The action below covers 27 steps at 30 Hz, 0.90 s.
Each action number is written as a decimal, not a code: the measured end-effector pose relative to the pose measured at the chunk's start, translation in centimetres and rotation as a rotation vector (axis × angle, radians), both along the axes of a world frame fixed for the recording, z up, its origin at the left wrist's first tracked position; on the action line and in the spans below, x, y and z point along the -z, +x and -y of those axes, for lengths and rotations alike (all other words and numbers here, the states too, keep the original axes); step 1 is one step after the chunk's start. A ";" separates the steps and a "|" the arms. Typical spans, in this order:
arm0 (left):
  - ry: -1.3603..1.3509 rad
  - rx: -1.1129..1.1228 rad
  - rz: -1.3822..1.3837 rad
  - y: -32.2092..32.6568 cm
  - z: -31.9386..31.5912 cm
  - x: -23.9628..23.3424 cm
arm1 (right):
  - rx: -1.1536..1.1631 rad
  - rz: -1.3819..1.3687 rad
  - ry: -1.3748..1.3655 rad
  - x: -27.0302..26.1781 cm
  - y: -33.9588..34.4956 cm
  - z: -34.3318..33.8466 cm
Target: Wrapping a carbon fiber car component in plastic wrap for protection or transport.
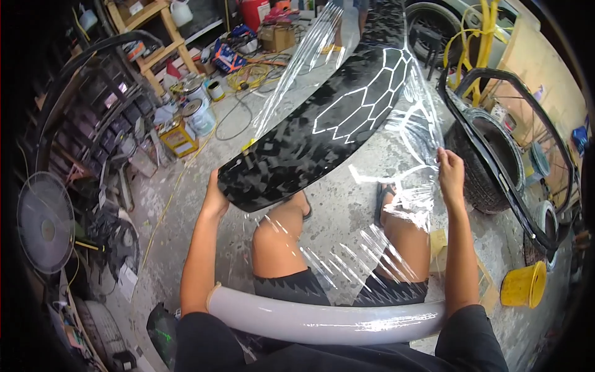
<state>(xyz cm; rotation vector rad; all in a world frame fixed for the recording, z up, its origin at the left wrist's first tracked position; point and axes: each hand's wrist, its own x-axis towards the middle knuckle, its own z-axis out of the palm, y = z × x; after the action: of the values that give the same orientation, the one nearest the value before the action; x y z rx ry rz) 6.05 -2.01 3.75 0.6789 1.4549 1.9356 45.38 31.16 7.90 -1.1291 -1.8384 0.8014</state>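
Observation:
A long, curved black panel (pixel 288 153) with a forged-carbon look slants up and away before me. Bright honeycomb lines on it look like reflected lights. My left hand (pixel 216 193) grips its near left end, fingers partly hidden behind it. Off the panel's right side, my right hand (pixel 451 174) pinches the edge of a clear plastic film (pixel 418 139), which is stretched and wrinkled with strong glare. More of the film hangs over my knees toward a thick roll of clear film (pixel 325 314) lying across my lap, between my forearms.
Tyres (pixel 488 162) and a black frame-like part (pixel 502 186) stand at right, above a yellow bucket (pixel 523 284). At left are a fan (pixel 45 223), paint cans (pixel 197 116) and a yellow tin (pixel 179 138). Cables (pixel 248 76) cross the floor. Another person's leg (pixel 362 18) shows behind the panel.

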 end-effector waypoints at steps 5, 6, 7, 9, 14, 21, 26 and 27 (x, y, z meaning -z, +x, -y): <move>-0.003 0.047 -0.020 1.2 -0.7 -1.6 | -0.002 -0.072 -0.046 0.3 -0.2 0.1; -0.018 0.057 0.002 1.1 -0.5 -1.8 | -0.016 -0.100 -0.093 -0.1 -0.4 0.3; -0.033 0.066 0.024 1.1 -0.3 -1.9 | -0.012 -0.103 -0.090 -0.4 -0.6 0.7; -0.033 0.079 0.037 1.2 0.0 -2.0 | -0.056 -0.154 -0.139 -1.0 -0.8 1.0; -0.053 0.113 0.049 0.9 0.4 -1.2 | -0.101 -0.241 -0.227 -1.2 -0.8 1.5; -0.058 0.124 0.053 0.7 0.8 -0.7 | -0.116 -0.366 -0.371 -1.6 0.0 2.2; -0.051 0.125 0.137 2.2 0.4 -2.2 | -0.169 -0.480 -0.449 -2.7 0.4 2.6; -0.051 0.126 0.136 2.2 0.4 -2.2 | -0.168 -0.481 -0.449 -3.3 0.4 2.9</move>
<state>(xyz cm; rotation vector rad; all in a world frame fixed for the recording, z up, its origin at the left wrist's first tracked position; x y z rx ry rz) 8.29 -2.45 5.98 0.5893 1.3418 1.8059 45.75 28.29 11.21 -0.9399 -1.3921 1.4957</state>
